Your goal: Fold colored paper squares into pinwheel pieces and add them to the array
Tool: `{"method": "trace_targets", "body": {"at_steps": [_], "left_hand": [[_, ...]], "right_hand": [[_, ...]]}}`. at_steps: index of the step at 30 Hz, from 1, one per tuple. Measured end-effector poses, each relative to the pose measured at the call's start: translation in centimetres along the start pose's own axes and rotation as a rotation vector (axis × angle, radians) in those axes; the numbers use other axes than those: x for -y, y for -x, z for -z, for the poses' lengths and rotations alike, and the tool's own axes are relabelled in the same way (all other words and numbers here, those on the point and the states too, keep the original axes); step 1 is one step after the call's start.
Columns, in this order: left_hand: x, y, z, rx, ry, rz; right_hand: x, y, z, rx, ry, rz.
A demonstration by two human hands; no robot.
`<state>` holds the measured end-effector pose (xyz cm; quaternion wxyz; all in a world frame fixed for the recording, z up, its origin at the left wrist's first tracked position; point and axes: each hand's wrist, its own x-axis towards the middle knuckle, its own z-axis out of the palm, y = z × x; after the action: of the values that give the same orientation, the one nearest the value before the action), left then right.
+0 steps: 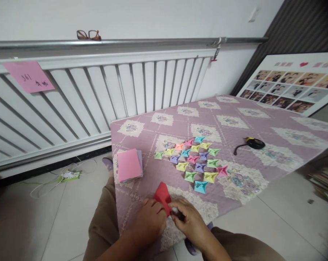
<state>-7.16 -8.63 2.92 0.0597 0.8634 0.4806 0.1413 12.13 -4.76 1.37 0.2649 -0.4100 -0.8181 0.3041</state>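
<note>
A red sheet of paper [162, 193], partly folded to a point at its far end, lies on the floral tablecloth near the table's front. My left hand [152, 219] rests over its near left part, fingers curled and pressed on the paper. Thumb and fingers of my right hand [188, 219] pinch the paper's right edge. Both hands hide the near end of the sheet. Beyond them stand several small folded paper boats [192, 159] in many colours, set out in slanting rows. A stack of coloured paper [129, 165], pink on top, sits to the left.
A black and yellow object [255, 143] with a short strap lies on the right of the table. Behind runs a white radiator [120, 85] with a pink note [29, 77]; glasses [89, 35] rest on the pipe. A photo board [291, 85] leans at the far right.
</note>
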Motion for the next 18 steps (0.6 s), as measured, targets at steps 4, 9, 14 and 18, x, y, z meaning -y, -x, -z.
{"method": "trace_targets", "body": {"at_steps": [4, 9, 14, 18], "left_hand": [[0.0, -0.2, -0.4, -0.046, 0.147, 0.086], [0.0, 0.1, -0.7, -0.111, 0.269, 0.132], [-0.4, 0.0, -0.5, -0.052, 0.171, 0.129], [-0.4, -0.2, -1.0, -0.059, 0.126, 0.13]], "right_hand": [[0.7, -0.2, -0.1, 0.033, 0.058, 0.014], [1.1, -0.3, -0.5, -0.016, 0.143, 0.031], [1.0, -0.2, -0.7, -0.045, 0.158, 0.045], [0.9, -0.1, -0.7, -0.074, 0.163, 0.055]]}}
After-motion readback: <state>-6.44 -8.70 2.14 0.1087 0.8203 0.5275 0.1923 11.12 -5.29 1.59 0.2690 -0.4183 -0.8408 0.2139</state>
